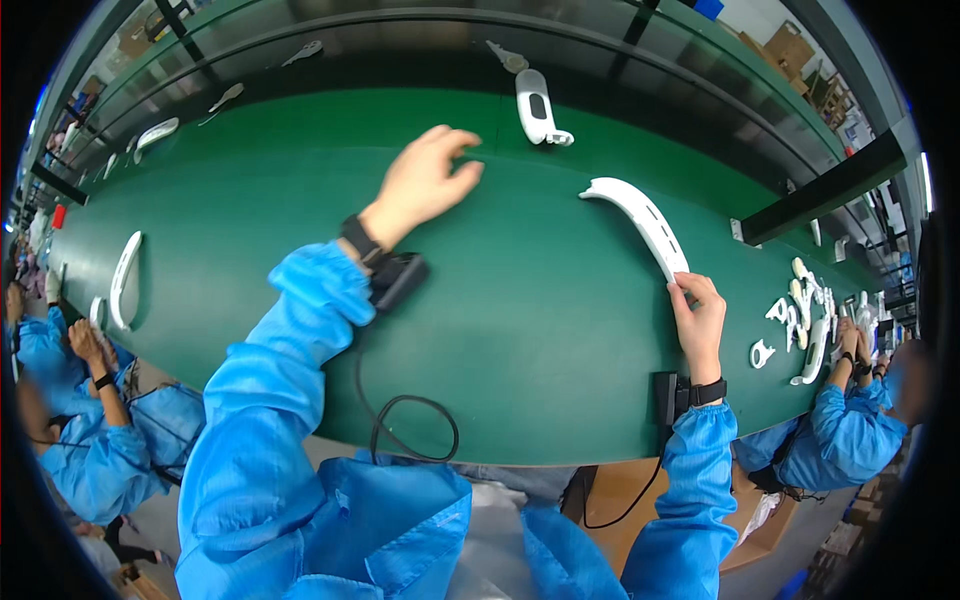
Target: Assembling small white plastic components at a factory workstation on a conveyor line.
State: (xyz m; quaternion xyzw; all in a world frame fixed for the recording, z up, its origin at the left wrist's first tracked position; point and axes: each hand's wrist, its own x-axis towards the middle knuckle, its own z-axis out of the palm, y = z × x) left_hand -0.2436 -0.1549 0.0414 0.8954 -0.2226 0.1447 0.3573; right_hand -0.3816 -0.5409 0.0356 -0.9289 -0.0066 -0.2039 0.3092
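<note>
My right hand (699,308) pinches the lower end of a long, curved white plastic piece (645,222) with several slots along it. The piece arcs up and to the left over the green work surface (510,330). My left hand (425,180) is raised above the middle of the surface, fingers apart, holding nothing. Nearest to it, at the far edge, lies a white plastic part (535,108) with a dark oval window and a small clip-like end. Black bands circle both my wrists, each with a dark box-shaped device (398,283) beside it.
A dark metal post (835,185) stands at the far right. At the right, several white parts (803,305) lie by a co-worker (845,400). Another curved white piece (124,280) lies at left, near a second co-worker (100,430). A black cable (410,400) loops by the near edge.
</note>
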